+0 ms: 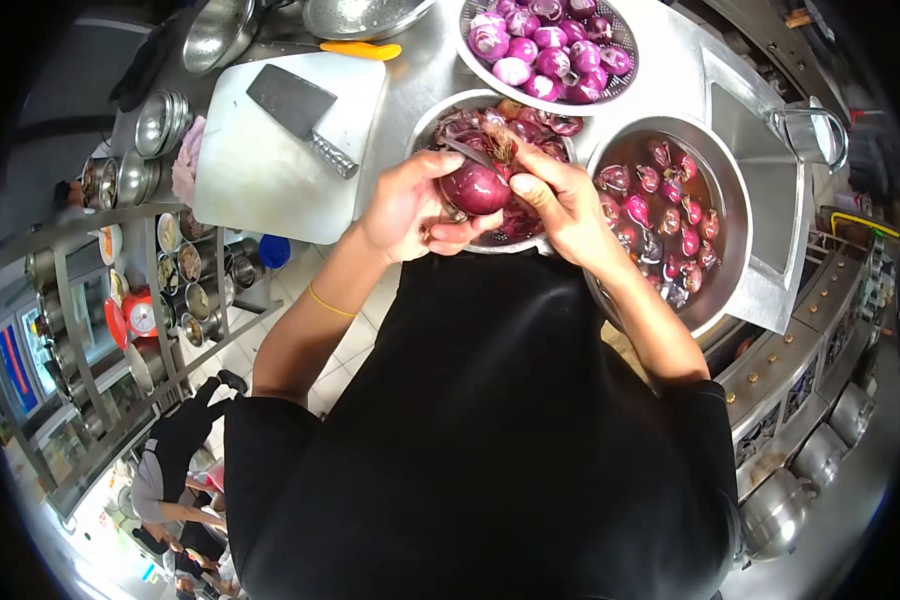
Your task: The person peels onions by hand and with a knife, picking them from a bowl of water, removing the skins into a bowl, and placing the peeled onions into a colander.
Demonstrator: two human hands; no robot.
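A red onion (475,188) with a brown, hairy root rests in my left hand (407,205), its thumb and fingers closed around it. From the other side, my right hand (567,205) is closed, thumb against the onion and index finger by the root. A thin, dark, curved blade of a small knife (470,153) runs across the onion's top toward the right thumb; its handle is hidden in that hand. Directly underneath stands a metal bowl (432,113) filled with dark red onion skins (530,222).
Peeled onions (550,45) fill a colander (628,78) behind. To the right, a large basin (738,250) holds onions in water beside a sink (770,200). A cleaver (292,101) lies on a white cutting board (240,165), near a yellow-handled tool (360,49). People (165,475) stand at far left.
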